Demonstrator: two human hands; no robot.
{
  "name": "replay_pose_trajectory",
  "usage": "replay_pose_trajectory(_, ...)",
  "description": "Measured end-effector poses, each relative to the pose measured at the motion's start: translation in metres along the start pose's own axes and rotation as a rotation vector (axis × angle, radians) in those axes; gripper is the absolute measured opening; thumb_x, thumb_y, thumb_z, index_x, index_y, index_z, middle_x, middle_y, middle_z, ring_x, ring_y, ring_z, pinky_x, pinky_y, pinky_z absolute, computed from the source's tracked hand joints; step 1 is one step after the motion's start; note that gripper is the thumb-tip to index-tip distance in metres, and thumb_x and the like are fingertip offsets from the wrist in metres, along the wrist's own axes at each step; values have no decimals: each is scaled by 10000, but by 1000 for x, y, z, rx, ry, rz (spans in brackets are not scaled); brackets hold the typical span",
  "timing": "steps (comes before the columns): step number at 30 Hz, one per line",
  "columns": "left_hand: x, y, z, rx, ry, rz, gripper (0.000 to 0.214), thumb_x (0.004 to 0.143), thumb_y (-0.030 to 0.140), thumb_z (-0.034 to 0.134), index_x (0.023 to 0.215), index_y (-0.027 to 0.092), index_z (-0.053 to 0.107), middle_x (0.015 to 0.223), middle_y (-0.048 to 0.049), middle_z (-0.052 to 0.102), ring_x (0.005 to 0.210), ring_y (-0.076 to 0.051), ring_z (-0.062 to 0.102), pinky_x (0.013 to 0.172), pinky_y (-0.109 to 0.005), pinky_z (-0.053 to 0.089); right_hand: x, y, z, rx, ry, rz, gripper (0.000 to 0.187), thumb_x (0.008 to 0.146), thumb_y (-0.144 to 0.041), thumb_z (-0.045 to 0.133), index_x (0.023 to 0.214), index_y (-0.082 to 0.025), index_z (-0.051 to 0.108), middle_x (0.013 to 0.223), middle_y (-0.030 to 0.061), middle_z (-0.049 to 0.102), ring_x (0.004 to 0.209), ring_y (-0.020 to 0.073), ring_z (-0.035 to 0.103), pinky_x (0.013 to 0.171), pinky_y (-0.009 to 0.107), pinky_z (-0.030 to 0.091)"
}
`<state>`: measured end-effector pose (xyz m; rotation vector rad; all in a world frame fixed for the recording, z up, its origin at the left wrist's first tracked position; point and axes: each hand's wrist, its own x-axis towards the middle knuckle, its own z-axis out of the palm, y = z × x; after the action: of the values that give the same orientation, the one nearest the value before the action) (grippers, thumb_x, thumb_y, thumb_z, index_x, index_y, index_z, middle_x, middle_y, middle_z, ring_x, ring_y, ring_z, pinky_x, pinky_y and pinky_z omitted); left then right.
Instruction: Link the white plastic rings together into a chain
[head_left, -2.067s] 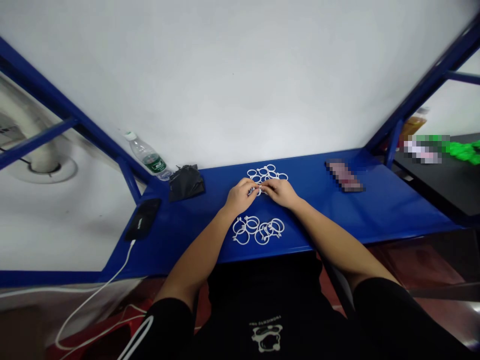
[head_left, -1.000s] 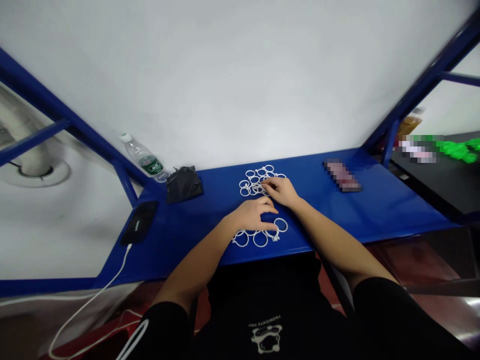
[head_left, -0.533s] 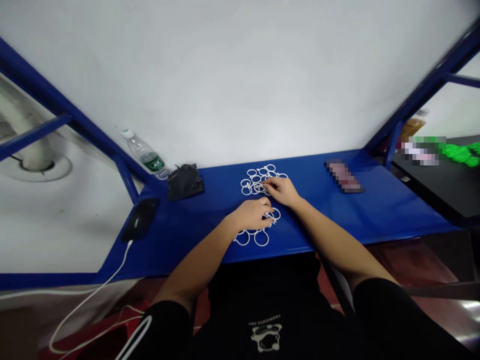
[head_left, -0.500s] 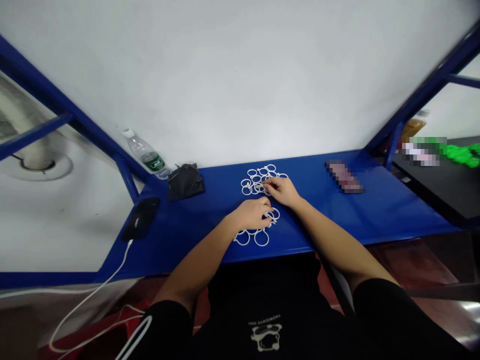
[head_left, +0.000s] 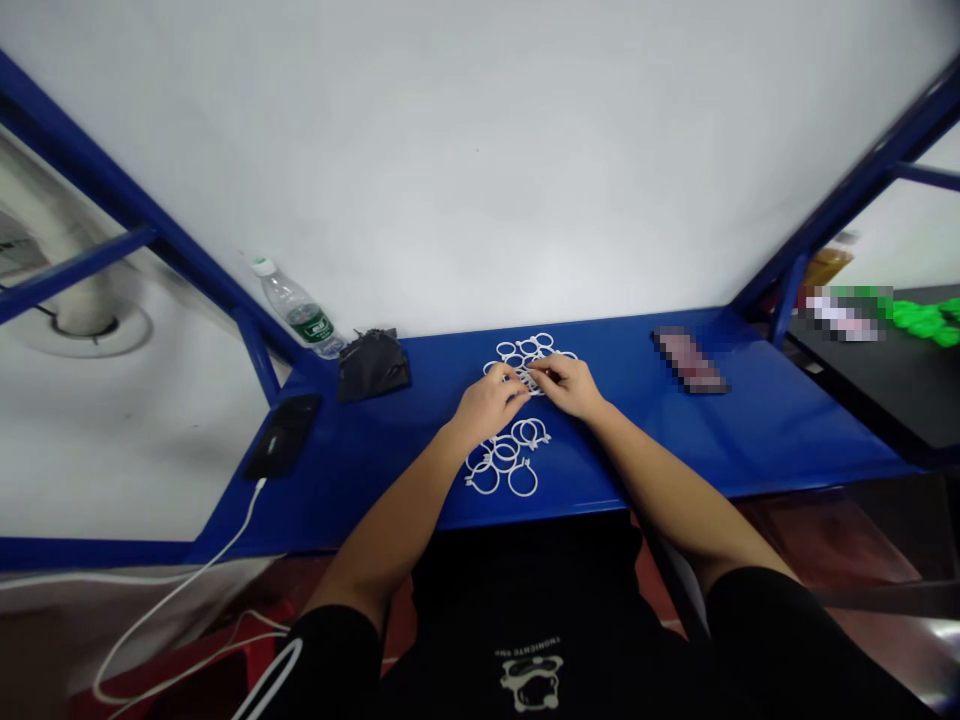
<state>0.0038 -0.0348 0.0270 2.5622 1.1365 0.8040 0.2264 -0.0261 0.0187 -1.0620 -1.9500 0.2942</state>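
Left hand [head_left: 491, 405]: mid-frame, fingers bent over the far rings; I can't tell if it grips one
Right hand [head_left: 570, 388]: just beside it, fingertips at the same rings; grip unclear to me too
Far rings [head_left: 524, 360]: white, centre, partly hidden by both hands
Near rings [head_left: 493, 458]: white, below centre; some overlap
Blue table [head_left: 420, 400]: under both clusters
Bottle [head_left: 309, 323]: left of centre

We find the light moderate and diffuse: wall [head_left: 480, 200] palest low down, just above the table [head_left: 637, 440], greying upward. Small glare, lower right. We lose folds of the black shirt [head_left: 450, 620] in shadow. Edges stretched, wide-angle. Mosaic blurs 2 patches at right. White rings [head_left: 523, 478] slightly soft.
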Motion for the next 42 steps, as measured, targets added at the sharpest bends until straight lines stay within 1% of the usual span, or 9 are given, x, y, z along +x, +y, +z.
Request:
replay_pose_trajectory(5, 2, -1, -2, -68, 146, -35, 214, 1068, 314, 576, 1134, 244, 766, 1082, -45, 723, 996, -166, 710, 871, -283, 563, -1, -6, -4, 38, -63, -56, 274, 1013, -418, 595, 1148, -227, 737, 1018, 73, 770, 666, 150, 623, 668, 303, 515)
replay_pose_trajectory(8, 3, -1, 0, -82, 187, -8, 187, 1058, 283, 594, 1124, 233, 761, 1049, -42, 759, 990, -170, 721, 878, -285, 562, -1, -6, -3, 69, -132, -34, 324, 1010, -417, 597, 1227, -212, 723, 970, 62, 774, 657, 143, 634, 629, 277, 500)
replay_pose_trajectory(12, 3, -3, 6, -102, 280, -5, 169, 1023, 340, 668, 1072, 223, 779, 993, -46, 788, 880, -161, 741, 816, -279, 578, -1, -5, -2, 45, -163, -60, 325, 1027, -386, 570, 1234, -211, 749, 917, 59, 790, 740, 167, 693, 689, 285, 510)
replay_pose_trajectory(18, 5, -7, 10, -183, 422, 124, 185, 998, 366, 705, 1025, 220, 815, 974, -48, 821, 855, -169, 778, 791, -280, 615, -1, -6, -5, 57, -132, -56, 305, 1029, -389, 595, 1200, -214, 777, 934, 58, 812, 753, 173, 725, 680, 279, 522)
replay_pose_trajectory(21, 6, -9, 10, -215, 420, 174, 156, 1003, 318, 697, 1029, 224, 819, 998, -44, 827, 887, -172, 789, 823, -289, 629, -1, -8, -6, 70, -105, -64, 278, 1028, -392, 613, 1163, -225, 788, 909, 51, 812, 729, 170, 723, 668, 279, 526)
replay_pose_trajectory(26, 6, -10, 10, -247, 392, 145, 134, 992, 294, 705, 980, 226, 819, 960, -38, 828, 845, -167, 787, 778, -287, 629, -1, -10, -6, 87, -105, -133, 234, 1031, -354, 598, 1077, -235, 794, 886, 52, 801, 761, 173, 723, 704, 289, 535)
replay_pose_trajectory(36, 6, -15, 20, -246, 372, 88, 121, 980, 277, 712, 928, 216, 801, 900, -31, 814, 802, -162, 767, 758, -285, 617, -1, -14, 0, 129, -134, 2, 180, 966, -295, 597, 913, -197, 738, 738, 19, 735, 626, 142, 635, 608, 253, 466)
replay_pose_trajectory(39, 5, -13, 20, -233, 354, 61, 130, 998, 280, 681, 986, 220, 797, 943, -35, 810, 837, -162, 764, 788, -291, 619, 0, -16, -2, 82, -113, -17, 190, 961, -309, 590, 918, -197, 737, 766, 28, 743, 655, 147, 644, 634, 257, 472)
replay_pose_trajectory(42, 4, -10, 17, -189, 289, 13, 223, 1001, 300, 675, 1195, 226, 756, 1153, -58, 784, 833, -142, 744, 821, -293, 616, 1, -16, -4, -37, -72, -4, 178, 939, -300, 599, 898, -206, 745, 786, 36, 755, 676, 156, 648, 664, 268, 469)
